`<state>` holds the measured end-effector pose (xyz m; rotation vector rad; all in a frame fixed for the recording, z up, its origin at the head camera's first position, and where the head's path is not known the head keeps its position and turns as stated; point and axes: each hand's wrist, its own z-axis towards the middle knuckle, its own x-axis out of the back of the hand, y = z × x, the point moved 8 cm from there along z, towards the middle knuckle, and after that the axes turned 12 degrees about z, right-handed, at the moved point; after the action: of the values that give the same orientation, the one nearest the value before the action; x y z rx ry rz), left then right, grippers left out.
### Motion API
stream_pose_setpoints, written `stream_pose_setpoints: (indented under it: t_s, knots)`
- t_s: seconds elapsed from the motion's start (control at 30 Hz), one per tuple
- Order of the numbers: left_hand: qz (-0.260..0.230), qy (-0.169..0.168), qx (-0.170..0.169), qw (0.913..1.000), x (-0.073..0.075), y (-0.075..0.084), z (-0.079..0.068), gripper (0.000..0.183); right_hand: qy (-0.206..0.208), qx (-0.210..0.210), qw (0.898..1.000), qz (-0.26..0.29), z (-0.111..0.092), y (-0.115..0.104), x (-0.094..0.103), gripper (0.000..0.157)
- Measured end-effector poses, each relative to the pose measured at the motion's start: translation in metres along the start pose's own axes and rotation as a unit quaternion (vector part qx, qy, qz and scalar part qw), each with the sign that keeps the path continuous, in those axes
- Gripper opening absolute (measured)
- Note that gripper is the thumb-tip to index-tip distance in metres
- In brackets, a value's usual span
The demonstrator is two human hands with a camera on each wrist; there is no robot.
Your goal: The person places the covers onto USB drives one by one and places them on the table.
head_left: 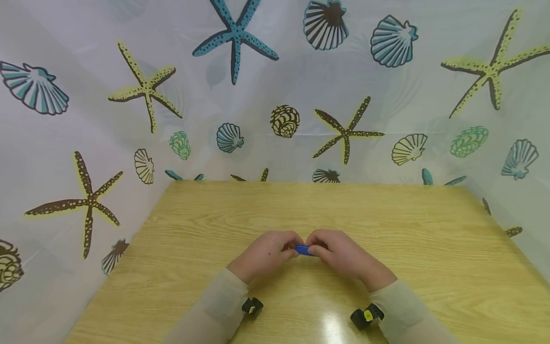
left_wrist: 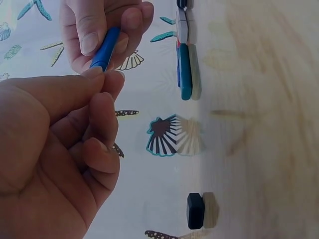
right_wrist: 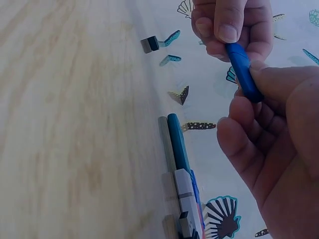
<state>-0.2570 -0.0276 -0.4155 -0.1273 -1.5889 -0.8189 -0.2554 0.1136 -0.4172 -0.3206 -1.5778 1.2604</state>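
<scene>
Both hands meet over the table around a short blue stick-like piece [head_left: 304, 250] with a seam near one end; its exact kind is unclear. The left hand [head_left: 270, 252] pinches one end between thumb and fingertips. At the other end the right hand [head_left: 344, 251] pinches it too, thumb on the near side. In the right wrist view the blue piece [right_wrist: 244, 74] slants between the two hands, its ends partly covered by fingers. The left wrist view shows the blue piece [left_wrist: 106, 49] with the right hand [left_wrist: 85, 25] beyond it.
Along the wood-grain table [head_left: 215, 205], the wrist views show a long teal item [left_wrist: 185, 72], a grey-white item [right_wrist: 186, 191] beside it and a small black block [left_wrist: 195, 211]. A curtain [head_left: 275, 86] printed with shells and starfish surrounds the table.
</scene>
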Motion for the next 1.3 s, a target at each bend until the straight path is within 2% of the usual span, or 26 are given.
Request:
stream_pose_setpoints:
  t_s: [0.23, 0.63, 0.97, 1.13, 1.3]
  knots:
    - [0.002, 0.004, -0.009, 1.0, 0.001, 0.003, -0.001, 0.014, 0.002, 0.005, 1.0, 0.016, 0.0, -0.001, -0.002, 0.009]
    - [-0.07, 0.003, 0.01, 0.9975, -0.003, 0.003, -0.001, 0.012, 0.008, -0.002, 0.999, 0.038, 0.001, -0.002, -0.004, 0.007]
    - [-0.035, 0.011, 0.015, 0.9992, -0.002, 0.004, 0.003, 0.012, 0.054, -0.006, 0.998, 0.017, 0.002, 0.005, 0.002, 0.008]
    - [-0.002, 0.013, 0.031, 0.9994, -0.001, 0.002, 0.004, 0.023, 0.075, -0.016, 0.997, 0.026, 0.001, 0.008, 0.009, 0.011]
    - [-0.015, 0.008, 0.045, 0.9988, -0.001, 0.001, 0.002, 0.032, 0.099, -0.045, 0.993, 0.047, -0.001, 0.018, 0.019, 0.012]
